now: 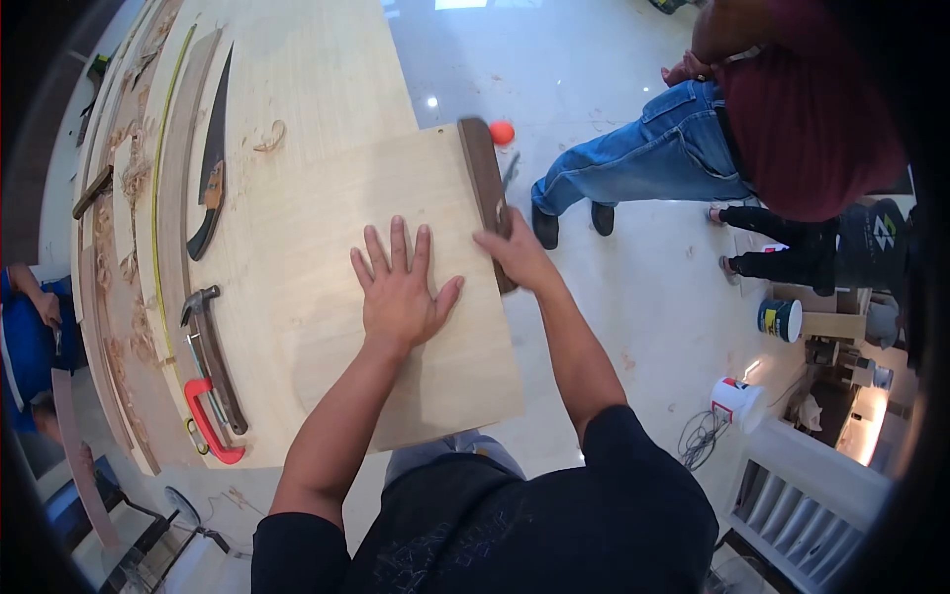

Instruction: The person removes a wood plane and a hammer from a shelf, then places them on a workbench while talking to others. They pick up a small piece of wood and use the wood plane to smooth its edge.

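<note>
A square pale wooden board [327, 208] lies on the large pale worktable [297, 59]. Flat on the board, fingers spread, rests my left hand [398, 297]. My right hand [520, 255] is wrapped round a dark wooden hand plane [483, 178], which lies along the board's right edge; the plane hides part of that edge and some of my fingers. Left of the board are a hand saw [213, 188], a claw hammer [216, 356] and a red-framed hacksaw [205, 416].
Long wood strips [183, 148], a yellow tape [161, 178] and shavings [134, 178] cover the table's left side. A person in jeans [663, 148] stands at the right, with another person [802, 243] beyond. A person in blue [40, 337] is at the left. A white bucket [740, 404] stands on the floor.
</note>
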